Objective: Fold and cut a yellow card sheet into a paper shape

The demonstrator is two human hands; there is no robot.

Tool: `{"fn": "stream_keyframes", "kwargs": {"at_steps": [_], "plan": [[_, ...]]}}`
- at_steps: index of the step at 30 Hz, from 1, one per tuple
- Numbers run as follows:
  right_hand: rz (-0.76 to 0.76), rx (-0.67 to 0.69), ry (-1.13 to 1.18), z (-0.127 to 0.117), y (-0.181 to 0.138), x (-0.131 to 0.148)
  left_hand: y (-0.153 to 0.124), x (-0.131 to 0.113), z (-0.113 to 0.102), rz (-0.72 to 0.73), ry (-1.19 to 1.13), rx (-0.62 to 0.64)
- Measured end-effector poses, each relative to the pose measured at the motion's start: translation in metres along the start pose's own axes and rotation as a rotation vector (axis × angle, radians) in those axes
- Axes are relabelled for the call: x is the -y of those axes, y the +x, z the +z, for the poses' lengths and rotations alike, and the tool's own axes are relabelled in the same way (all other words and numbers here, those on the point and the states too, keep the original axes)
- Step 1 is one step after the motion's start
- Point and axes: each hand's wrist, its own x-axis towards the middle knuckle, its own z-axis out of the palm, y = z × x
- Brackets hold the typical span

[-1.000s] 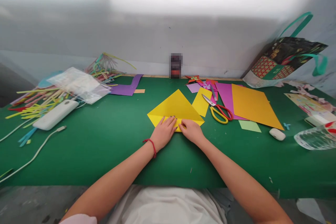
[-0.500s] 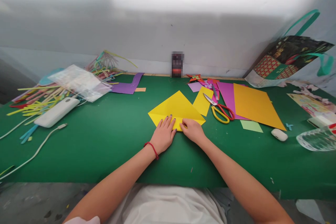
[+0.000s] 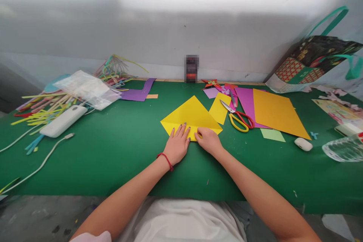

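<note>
Your left hand (image 3: 178, 144) lies flat, fingers spread, on the near edge of the yellow paper (image 3: 191, 115), a folded triangle at mid-table; your right hand (image 3: 209, 140) presses it with bent fingertips. Both hands hide its near corner. Green mat (image 3: 113, 151) beneath, grey wall (image 3: 159, 38) behind

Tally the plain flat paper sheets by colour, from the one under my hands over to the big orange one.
Yellow sheets: 2
Lilac sheet: 1
Pink sheet: 1
Orange sheet: 1
Light green sheet: 1
Total: 6
</note>
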Motion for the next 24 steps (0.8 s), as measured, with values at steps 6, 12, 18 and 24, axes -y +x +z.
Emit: {"fn": "stream_keyframes", "kwargs": {"at_steps": [6,12,18,24], "plan": [[-0.034,-0.014,-0.058,0.001,-0.001,0.002,0.000,-0.002,-0.002,-0.012,0.006,0.016],[-0.054,-0.073,-0.010,0.001,-0.008,0.003,0.001,-0.005,-0.009,-0.043,0.010,0.062],[-0.053,-0.081,0.101,0.000,-0.012,0.001,0.001,-0.005,-0.012,-0.046,-0.035,0.045],[-0.041,-0.092,0.044,0.001,-0.012,0.004,0.006,0.014,-0.014,-0.032,-0.227,-0.073]]}}
